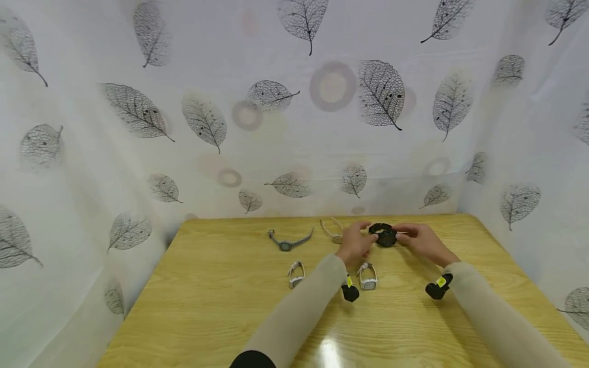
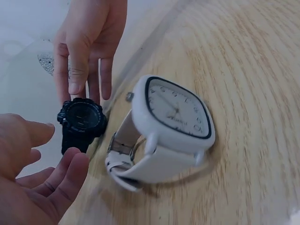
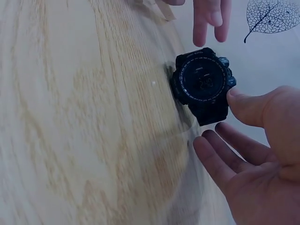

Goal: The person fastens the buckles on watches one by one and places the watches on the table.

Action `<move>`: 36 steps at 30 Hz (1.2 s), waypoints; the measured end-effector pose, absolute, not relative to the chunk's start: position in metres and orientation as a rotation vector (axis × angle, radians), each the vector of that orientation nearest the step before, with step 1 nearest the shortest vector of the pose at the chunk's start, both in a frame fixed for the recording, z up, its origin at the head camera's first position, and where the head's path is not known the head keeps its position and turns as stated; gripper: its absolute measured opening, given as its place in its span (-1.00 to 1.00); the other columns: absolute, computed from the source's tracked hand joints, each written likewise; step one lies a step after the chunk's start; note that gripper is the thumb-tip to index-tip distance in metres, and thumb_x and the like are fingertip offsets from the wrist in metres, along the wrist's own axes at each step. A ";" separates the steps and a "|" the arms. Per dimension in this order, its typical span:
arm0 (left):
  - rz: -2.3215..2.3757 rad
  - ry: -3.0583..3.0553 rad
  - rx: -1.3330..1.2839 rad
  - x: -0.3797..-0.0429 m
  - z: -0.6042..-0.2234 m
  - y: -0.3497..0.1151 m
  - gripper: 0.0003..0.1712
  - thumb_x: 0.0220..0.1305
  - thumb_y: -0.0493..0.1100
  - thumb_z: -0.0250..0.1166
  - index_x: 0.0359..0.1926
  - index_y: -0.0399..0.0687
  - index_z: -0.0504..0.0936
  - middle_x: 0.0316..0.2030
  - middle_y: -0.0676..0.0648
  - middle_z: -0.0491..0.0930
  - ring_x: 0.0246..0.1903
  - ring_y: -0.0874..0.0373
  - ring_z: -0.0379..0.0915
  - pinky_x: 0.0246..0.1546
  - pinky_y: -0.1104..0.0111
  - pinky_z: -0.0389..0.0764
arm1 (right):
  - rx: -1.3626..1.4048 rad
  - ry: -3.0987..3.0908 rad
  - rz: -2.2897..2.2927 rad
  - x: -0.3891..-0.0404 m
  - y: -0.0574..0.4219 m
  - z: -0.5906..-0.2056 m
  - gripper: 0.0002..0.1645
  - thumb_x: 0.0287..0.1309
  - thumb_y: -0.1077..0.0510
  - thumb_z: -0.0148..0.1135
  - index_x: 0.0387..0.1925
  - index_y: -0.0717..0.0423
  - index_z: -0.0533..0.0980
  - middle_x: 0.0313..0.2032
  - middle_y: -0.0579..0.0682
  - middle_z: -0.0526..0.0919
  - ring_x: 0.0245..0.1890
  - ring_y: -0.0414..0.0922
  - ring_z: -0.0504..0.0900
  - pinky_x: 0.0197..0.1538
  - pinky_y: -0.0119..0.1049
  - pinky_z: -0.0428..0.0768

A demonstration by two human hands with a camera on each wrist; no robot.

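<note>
A black digital watch (image 1: 385, 237) with a round face stands near the table's back edge, between the two hands. My right hand (image 1: 424, 243) holds its side, the thumb against the side buttons and the fingertips by the strap (image 3: 213, 115). On the other side, my left hand (image 1: 356, 242) reaches around the watch with thumb and fingers apart. In the left wrist view, gaps show between those fingertips and the watch (image 2: 83, 119). Nearer the front, below the left hand, a white watch (image 2: 173, 112) with a squarish dial rests on its buckled strap.
A grey watch (image 1: 285, 246) lies with its strap spread at the back left. Beside the left hand is a pale watch (image 1: 337, 238). Another white watch (image 1: 296, 281) sits left of the left forearm. Leaf-patterned curtains (image 1: 294, 153) surround the wooden table (image 1: 207, 306).
</note>
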State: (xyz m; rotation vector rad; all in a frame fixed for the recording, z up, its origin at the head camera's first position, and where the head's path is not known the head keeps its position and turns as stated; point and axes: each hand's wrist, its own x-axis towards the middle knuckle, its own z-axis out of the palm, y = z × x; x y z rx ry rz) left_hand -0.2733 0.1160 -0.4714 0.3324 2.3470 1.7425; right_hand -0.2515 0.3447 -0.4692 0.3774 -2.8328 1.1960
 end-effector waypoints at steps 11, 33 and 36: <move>1.745 2.436 0.495 -0.263 -0.465 0.081 -0.48 0.43 -0.15 0.36 0.36 -0.03 0.54 0.31 -0.23 0.51 -0.59 -0.09 0.64 -0.67 0.29 0.66 | 0.307 -2.844 1.285 -0.235 0.344 -0.454 -0.44 0.50 0.04 0.20 0.36 0.26 0.46 0.30 0.38 0.48 0.00 0.24 0.70 -0.09 -0.01 0.74; 1.647 2.750 0.521 -0.255 -0.457 0.028 -0.50 0.40 -0.02 0.38 0.30 0.01 0.60 0.17 -0.19 0.63 -0.54 0.17 0.58 -0.35 0.37 0.65 | 0.377 -2.772 1.229 -0.241 0.308 -0.436 -0.45 0.51 -0.06 0.17 0.32 0.19 0.51 0.27 0.32 0.53 -0.13 0.20 0.70 -0.24 0.04 0.73; 1.663 2.778 0.534 -0.255 -0.457 0.020 -0.50 0.39 -0.03 0.39 0.29 -0.02 0.60 0.15 -0.14 0.65 -0.14 0.03 0.69 -0.20 0.30 0.69 | 0.411 -2.762 1.257 -0.243 0.300 -0.436 -0.47 0.51 -0.03 0.18 0.32 0.20 0.51 0.25 0.32 0.55 -0.12 0.18 0.70 -0.25 0.00 0.75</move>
